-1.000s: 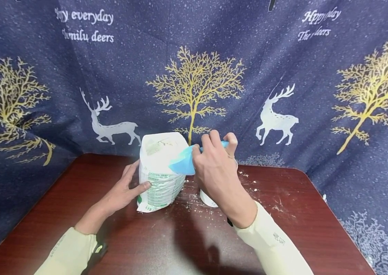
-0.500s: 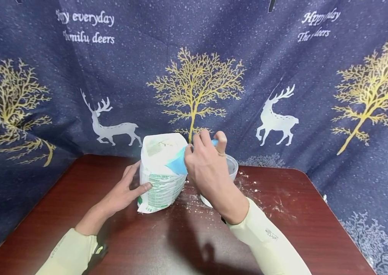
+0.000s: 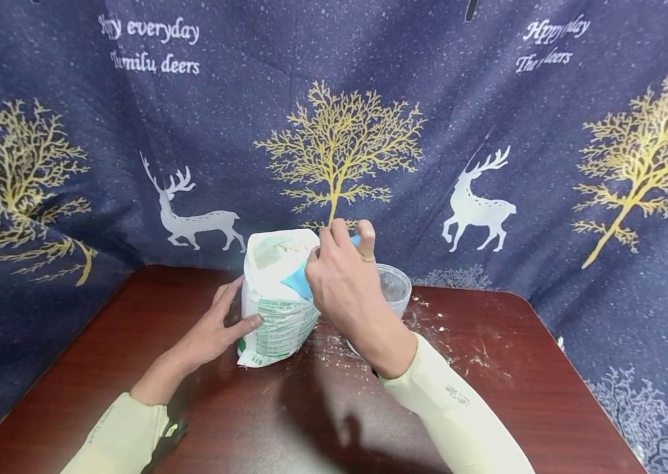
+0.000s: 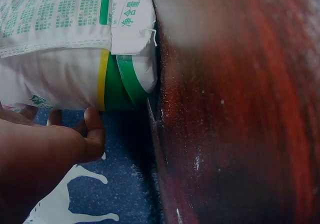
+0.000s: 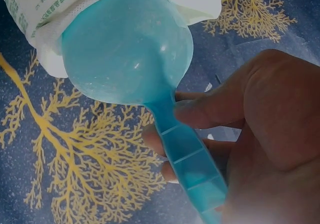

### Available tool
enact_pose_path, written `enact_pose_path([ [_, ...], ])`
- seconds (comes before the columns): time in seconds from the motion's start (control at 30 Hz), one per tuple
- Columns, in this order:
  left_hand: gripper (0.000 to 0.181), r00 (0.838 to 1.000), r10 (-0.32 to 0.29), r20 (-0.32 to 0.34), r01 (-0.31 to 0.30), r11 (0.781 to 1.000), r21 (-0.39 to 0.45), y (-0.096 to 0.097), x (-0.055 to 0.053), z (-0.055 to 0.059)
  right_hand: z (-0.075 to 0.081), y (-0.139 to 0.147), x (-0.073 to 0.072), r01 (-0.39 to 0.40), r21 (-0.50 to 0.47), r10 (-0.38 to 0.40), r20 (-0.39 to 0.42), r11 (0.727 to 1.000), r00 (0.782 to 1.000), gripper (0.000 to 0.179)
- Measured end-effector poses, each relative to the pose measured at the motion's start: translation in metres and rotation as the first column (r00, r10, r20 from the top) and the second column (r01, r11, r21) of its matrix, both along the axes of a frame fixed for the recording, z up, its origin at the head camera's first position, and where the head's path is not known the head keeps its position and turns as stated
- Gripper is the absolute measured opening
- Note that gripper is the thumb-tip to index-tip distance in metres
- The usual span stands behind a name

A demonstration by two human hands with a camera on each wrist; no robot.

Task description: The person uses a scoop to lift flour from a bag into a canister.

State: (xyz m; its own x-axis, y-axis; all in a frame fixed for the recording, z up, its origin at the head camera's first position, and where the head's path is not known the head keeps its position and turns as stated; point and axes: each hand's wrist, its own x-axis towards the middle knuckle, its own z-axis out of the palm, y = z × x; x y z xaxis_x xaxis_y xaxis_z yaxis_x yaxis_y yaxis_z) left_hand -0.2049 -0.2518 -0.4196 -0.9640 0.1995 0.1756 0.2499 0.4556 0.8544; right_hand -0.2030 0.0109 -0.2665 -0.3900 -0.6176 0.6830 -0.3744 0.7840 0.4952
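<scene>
A white bag (image 3: pixel 280 326) with green print stands upright on the table, its top open. My left hand (image 3: pixel 212 336) holds it by its left side, thumb on the front and fingers behind. In the left wrist view, bent fingers press against the bag's striped side (image 4: pixel 85 77). My right hand (image 3: pixel 342 283) grips the handle (image 5: pixel 187 154) of a translucent blue scoop (image 5: pixel 125 49). The scoop's bowl lies over the bag's mouth, its front part hidden by the bag. Just behind my right hand stands a clear container (image 3: pixel 395 286), partly covered by the hand and wrist.
White powder and crumbs (image 3: pixel 440 329) lie scattered on the dark red table (image 3: pixel 488 395) around the container. A blue cloth (image 3: pixel 221 131) printed with deer and trees hangs right behind the table's far edge.
My right hand has moved left with the scoop, from over the clear container toward the bag's mouth. More of the container shows now. The left hand and the bag have barely moved.
</scene>
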Motion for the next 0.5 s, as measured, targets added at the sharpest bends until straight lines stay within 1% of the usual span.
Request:
enact_pose_path([
  [0.17,0.092,1.0,-0.003,-0.016,0.003,1.0,0.013,0.001,0.002,0.003,0.0,-0.004,0.0,0.013,0.009,-0.013,0.006,1.0,1.0,0.034],
  [0.3,0.093,1.0,0.009,-0.007,-0.009,1.0,-0.002,0.002,0.003,0.004,0.0,-0.007,-0.001,0.023,0.01,-0.023,-0.009,1.0,1.0,0.036],
  [0.4,0.093,1.0,0.016,-0.006,-0.016,1.0,-0.018,0.001,0.002,0.004,0.0,-0.009,-0.001,0.04,0.011,-0.04,-0.01,0.999,0.999,0.036],
  [0.5,0.092,1.0,0.01,-0.018,-0.01,1.0,-0.018,0.001,0.001,0.001,0.0,-0.011,0.0,0.06,0.018,-0.06,0.005,0.998,0.998,0.036],
])
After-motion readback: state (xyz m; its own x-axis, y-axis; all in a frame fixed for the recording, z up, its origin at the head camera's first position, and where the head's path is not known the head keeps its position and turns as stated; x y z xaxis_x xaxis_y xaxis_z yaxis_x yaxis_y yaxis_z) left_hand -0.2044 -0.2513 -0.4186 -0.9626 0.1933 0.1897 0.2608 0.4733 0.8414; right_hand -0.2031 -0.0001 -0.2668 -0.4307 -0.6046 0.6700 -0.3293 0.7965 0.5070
